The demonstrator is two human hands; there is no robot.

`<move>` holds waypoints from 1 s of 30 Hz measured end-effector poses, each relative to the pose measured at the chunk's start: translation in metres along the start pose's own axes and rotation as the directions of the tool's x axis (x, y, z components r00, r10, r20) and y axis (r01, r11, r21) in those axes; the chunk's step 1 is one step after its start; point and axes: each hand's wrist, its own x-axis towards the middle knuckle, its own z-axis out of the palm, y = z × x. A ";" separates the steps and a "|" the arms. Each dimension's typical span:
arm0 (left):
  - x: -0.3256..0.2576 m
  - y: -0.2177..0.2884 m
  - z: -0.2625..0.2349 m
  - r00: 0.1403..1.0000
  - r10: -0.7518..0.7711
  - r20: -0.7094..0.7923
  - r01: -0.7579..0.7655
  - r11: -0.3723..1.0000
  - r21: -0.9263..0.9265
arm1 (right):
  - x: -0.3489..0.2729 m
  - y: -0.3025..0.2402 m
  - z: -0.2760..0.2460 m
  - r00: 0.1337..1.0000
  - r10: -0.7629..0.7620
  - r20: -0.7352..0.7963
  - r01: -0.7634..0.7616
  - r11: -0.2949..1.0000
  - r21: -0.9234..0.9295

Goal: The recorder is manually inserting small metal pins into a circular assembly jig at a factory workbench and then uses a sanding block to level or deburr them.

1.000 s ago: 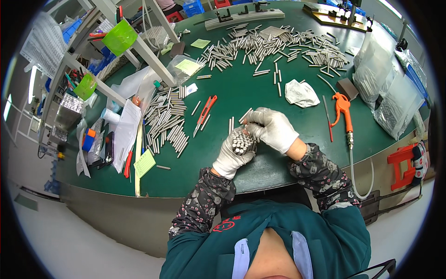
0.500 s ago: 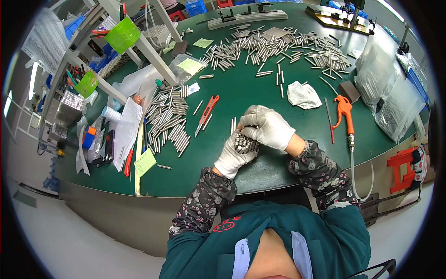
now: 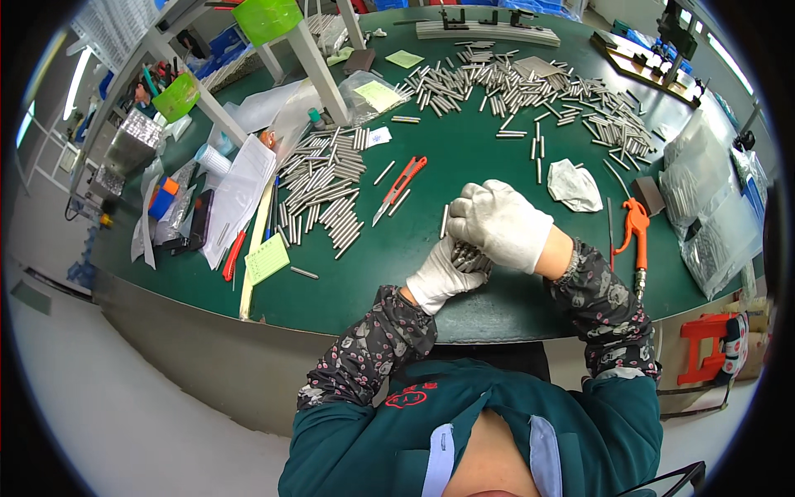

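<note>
both hands wear white gloves and meet over the near edge of the green table (image 3: pixel 464 157). the left hand (image 3: pixel 443 273) is cupped with its fingers closed around a bundle of short metal rods (image 3: pixel 470 257), whose grey ends show just at 1 o'clock of the palm. the right hand (image 3: pixel 499 222) lies on top of that bundle, fingers curled down and pressed together over the rod ends, so the bundle is clamped between the two gloves; whether the right fingers pinch a single rod cannot be told.

a lone rod (image 3: pixel 445 220) lies on the mat just at 9 o'clock of the right hand. at 10 o'clock of the hands lies an orange utility knife (image 3: pixel 399 188), with a few stray rods beside it. further at 9 to 10 o'clock sits a dense heap of rods (image 3: pixel 323 186). at 12 o'clock, well apart, a wide scatter of rods (image 3: pixel 530 87) covers the far half of the table. at 1 o'clock of the right hand lies a crumpled white cloth (image 3: pixel 573 184), and at 3 o'clock an orange air blow gun (image 3: pixel 636 228) with its hose running off the near edge. a yellow-green note pad (image 3: pixel 267 258) lies at 9 o'clock near the table's edge.
</note>
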 end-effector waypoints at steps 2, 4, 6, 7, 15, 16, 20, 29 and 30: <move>0.000 0.003 0.003 1.000 0.003 0.008 -0.002 0.996 -0.084 | 0.001 0.003 -0.001 1.000 -0.017 -0.014 0.017 1.000 0.011; 0.000 0.002 0.004 1.000 0.031 -0.003 -0.032 0.996 -0.086 | 0.004 0.004 -0.004 1.000 -0.016 -0.023 0.017 0.999 0.037; 0.000 0.003 0.003 0.999 0.031 -0.011 -0.032 0.991 -0.133 | 0.009 0.005 -0.009 1.000 -0.025 -0.001 0.025 0.999 0.024; 0.001 0.004 0.004 0.999 0.035 -0.014 -0.036 0.990 -0.136 | 0.012 0.007 -0.009 1.000 -0.022 0.020 0.022 1.000 0.010; -0.005 0.009 0.002 0.995 -0.067 -0.079 0.050 0.980 -0.193 | 0.047 0.034 -0.020 0.916 0.298 -0.267 -0.137 0.861 0.490; -0.002 0.002 0.005 0.999 -0.028 -0.045 0.017 0.970 -0.242 | 0.052 0.041 -0.008 0.916 0.275 -0.291 -0.089 0.849 0.521; -0.003 -0.004 0.011 0.999 0.048 0.003 -0.045 0.957 -0.286 | 0.095 0.032 0.047 0.905 0.402 0.141 -0.372 0.586 0.719; -0.005 0.001 0.012 0.995 0.096 0.034 -0.090 0.983 -0.161 | 0.110 0.040 0.057 0.877 0.463 0.129 -0.397 0.545 0.739; -0.005 -0.006 0.006 0.996 0.082 0.031 -0.077 0.987 -0.138 | 0.099 0.038 0.036 0.853 0.456 0.254 -0.451 0.399 0.798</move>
